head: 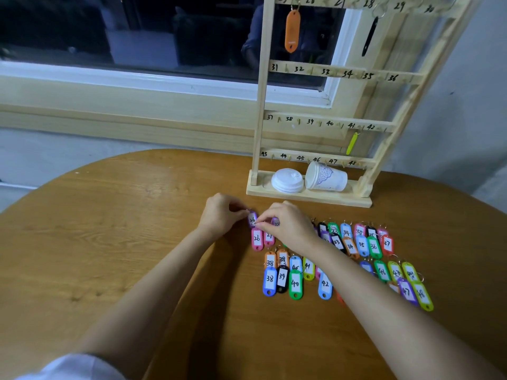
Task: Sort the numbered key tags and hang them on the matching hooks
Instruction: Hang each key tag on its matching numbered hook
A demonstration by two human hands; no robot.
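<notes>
Two hands, left hand (219, 212) and right hand (286, 224), pinch purple tag (252, 219) at the rows' (362, 244) ten o'clock corner on the desk (123, 229); lift carelessly and its ring may snag neighbouring pink tag (257, 239).

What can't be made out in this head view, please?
- Number on the purple tag: partly covered by fingers of the left hand and right hand pinching it.
- Numbers on tags under the right forearm: hidden.
- Numbers on the black tag and yellow tag hanging on the rack: both edge-on.
- Numbers on the top rail: clipped by the frame's upper edge.
</notes>
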